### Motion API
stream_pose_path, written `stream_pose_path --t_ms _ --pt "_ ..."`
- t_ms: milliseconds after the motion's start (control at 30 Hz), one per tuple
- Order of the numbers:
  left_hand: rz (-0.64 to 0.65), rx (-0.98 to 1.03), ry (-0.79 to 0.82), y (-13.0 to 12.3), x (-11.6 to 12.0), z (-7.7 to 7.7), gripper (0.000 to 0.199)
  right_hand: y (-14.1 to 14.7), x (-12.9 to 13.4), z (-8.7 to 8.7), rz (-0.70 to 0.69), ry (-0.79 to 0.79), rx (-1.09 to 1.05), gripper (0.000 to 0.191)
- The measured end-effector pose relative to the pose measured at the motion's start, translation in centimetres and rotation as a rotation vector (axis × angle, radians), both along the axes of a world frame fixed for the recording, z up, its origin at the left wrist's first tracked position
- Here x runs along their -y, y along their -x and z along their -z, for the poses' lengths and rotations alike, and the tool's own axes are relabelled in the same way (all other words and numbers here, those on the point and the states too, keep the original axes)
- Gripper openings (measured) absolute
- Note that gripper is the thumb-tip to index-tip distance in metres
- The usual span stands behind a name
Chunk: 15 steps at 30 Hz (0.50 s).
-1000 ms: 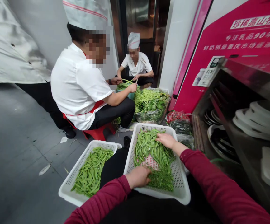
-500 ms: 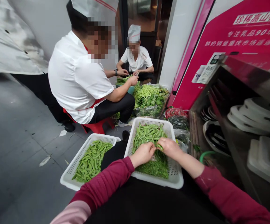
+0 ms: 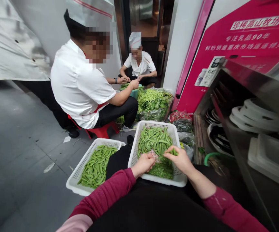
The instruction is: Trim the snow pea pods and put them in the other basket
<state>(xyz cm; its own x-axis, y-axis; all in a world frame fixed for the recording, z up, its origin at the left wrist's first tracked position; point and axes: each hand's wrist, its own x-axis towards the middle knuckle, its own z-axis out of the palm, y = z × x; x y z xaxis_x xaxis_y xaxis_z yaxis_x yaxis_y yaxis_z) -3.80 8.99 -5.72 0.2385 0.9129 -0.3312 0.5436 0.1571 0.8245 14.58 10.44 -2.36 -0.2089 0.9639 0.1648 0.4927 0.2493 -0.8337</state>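
Over a white perforated basket (image 3: 167, 181) on my lap, my left hand (image 3: 144, 164) is closed in a pinch near the left rim. What its fingertips hold, if anything, I cannot make out. My right hand (image 3: 180, 160) is closed around a few green pea pods, which poke out between its fingers. Many pea pods (image 3: 155, 140) fill the far half of this basket. Fine green trimmings (image 3: 162, 170) lie in its near half. To the left, a second white basket (image 3: 73, 186) holds a broad heap of pea pods (image 3: 98, 166).
A co-worker (image 3: 81, 83) sits on a red stool (image 3: 105, 131), handling greens; another person (image 3: 140, 64) crouches behind. Bagged leafy greens (image 3: 153, 103) stand ahead. On the right, a metal shelf (image 3: 245, 135) holds white plates (image 3: 257, 116). A person in white stands at left.
My hands, close together over the pods before, have moved apart and nearer to me. The left has shifted down and leftward; the right has turned, with pods still in it.
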Motion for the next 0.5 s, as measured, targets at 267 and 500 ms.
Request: stream_pose_path --t_ms 267,500 --pt "0.212 -0.26 -0.262 1.2 -0.1 -0.1 0.052 -2.1 -0.1 -0.3 0.089 0.093 -0.023 0.022" --pt "0.508 -0.437 -0.421 -0.3 -0.1 -4.4 0.02 -0.9 -0.4 0.8 -0.144 -0.201 0.418 0.026"
